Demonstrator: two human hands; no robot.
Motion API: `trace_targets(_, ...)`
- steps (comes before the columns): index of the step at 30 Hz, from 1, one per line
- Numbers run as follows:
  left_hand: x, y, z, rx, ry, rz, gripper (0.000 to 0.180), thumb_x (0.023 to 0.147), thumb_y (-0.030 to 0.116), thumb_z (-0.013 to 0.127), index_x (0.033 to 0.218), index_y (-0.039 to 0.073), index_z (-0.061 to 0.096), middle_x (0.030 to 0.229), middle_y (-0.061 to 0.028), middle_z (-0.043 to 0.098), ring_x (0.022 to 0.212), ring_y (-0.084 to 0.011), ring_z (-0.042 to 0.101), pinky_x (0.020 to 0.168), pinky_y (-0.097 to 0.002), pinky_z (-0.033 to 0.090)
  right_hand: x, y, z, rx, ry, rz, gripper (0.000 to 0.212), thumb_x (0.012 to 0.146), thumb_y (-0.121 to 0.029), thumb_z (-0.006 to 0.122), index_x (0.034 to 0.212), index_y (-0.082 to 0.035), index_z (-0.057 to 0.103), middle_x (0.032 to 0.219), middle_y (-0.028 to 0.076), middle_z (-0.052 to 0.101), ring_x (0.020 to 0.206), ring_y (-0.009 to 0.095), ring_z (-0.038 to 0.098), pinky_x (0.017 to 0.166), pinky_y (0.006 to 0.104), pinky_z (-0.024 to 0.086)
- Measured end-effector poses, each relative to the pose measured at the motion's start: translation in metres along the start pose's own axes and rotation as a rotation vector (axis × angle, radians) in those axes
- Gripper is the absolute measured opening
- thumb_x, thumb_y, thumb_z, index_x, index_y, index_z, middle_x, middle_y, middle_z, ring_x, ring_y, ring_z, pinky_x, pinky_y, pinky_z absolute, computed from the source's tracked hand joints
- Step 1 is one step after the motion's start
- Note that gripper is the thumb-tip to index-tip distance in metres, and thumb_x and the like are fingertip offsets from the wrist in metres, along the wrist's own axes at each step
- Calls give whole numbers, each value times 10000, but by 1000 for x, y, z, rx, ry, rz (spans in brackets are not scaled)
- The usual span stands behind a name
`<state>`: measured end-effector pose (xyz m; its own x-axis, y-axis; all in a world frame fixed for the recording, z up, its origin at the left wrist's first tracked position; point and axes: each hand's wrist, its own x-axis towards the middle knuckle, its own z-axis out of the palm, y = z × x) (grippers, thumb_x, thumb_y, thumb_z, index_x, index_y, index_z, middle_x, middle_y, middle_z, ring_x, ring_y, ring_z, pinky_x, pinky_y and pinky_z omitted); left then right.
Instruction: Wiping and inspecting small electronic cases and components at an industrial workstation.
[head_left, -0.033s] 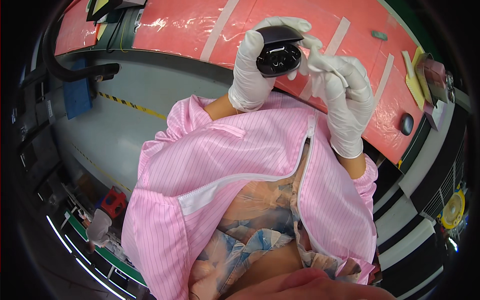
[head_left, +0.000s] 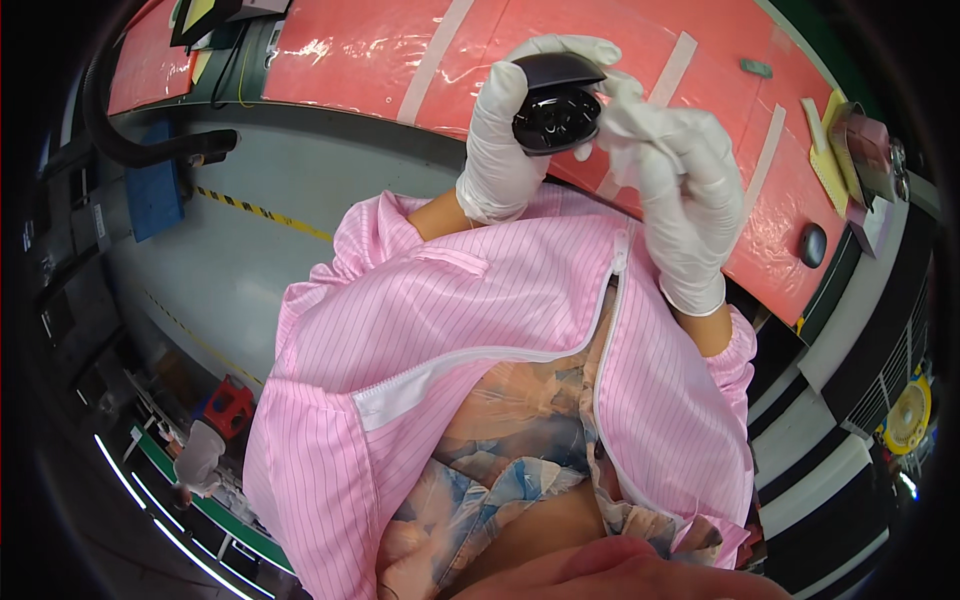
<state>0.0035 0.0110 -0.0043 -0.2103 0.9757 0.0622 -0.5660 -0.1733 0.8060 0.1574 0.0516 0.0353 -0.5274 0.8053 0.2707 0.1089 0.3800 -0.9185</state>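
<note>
My gloved left hand [head_left: 495, 150] is wrapped around a black earbud charging case [head_left: 556, 118], raised over the table's front edge. Its dark lid is flipped up, and the glossy inside faces me. Just right of the case, my gloved right hand [head_left: 695, 185] pinches a white wiping cloth [head_left: 632, 128]. The cloth's end is close to the case's right side; motion blur hides whether they touch. A similar dark, rounded case [head_left: 812, 245], closed, lies at the right end of the table.
A pink-red covered table [head_left: 350, 60] with pale tape strips stretches ahead. A small green piece [head_left: 757, 68] lies toward its far edge. Yellow pads [head_left: 828, 160] and a clear container [head_left: 866, 145] stand at the right. A black hose [head_left: 150, 150] hangs left; a person [head_left: 200, 460] is at the lower left.
My right hand has shifted slightly left and up with the cloth, toward the case. My left hand and the case have stayed nearly still.
</note>
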Motion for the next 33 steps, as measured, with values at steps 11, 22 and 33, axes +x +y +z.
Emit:
trace_targets(11, 2, 0, 8, 145, -10, -30, 938, 788, 806, 359, 1173, -30, 543, 1074, -234, 641, 756, -184, 656, 528, -223, 484, 5, 2, -23, -213, -8, -101, 248, 781, 19, 621, 997, -82, 691, 802, 34, 570, 716, 146, 568, 597, 261, 451)
trace_targets(22, 12, 2, 16, 104, -84, -77, 964, 813, 800, 298, 1210, -50, 518, 1118, -279, 614, 674, -194, 662, 442, -196, 444, 18, 29, -173, -105, 458, 230, 276, 953, -73, 487, 1168, 70, 585, 1197, 148, 609, 1052, 167, 601, 911, 247, 465)
trace_targets(33, 17, -1, 25, 15, -115, -69, 970, 817, 791, 316, 1225, -65, 515, 1112, -294, 610, 661, -207, 667, 443, -209, 452, 40, 54, -256, -263, 456, 139, 364, 961, -57, 465, 1253, 160, 460, 1241, 214, 562, 1145, 232, 566, 1003, 287, 438)
